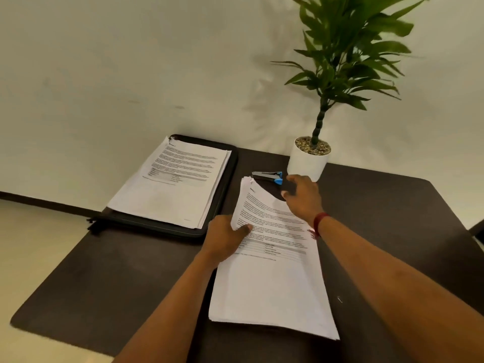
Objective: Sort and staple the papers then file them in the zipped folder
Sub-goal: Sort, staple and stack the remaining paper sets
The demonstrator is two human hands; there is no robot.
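Observation:
A thick stack of printed papers (272,279) lies on the dark table (117,271) in front of me. My left hand (225,239) grips its left edge, thumb on top of the sheet. My right hand (301,197), a red band on its wrist, hovers over the stack's far right corner and hides it. Its thumb and fingers curl with a dark gap between them, just beside the blue and silver stapler (267,176). Whether it holds anything is unclear. A second stack of papers (172,184) rests on the black zipped folder (225,189) at the far left.
A white pot (306,163) with a tall green plant stands just behind the stapler, close to my right hand. The table's left edge drops to a pale floor. A white wall rises behind the table.

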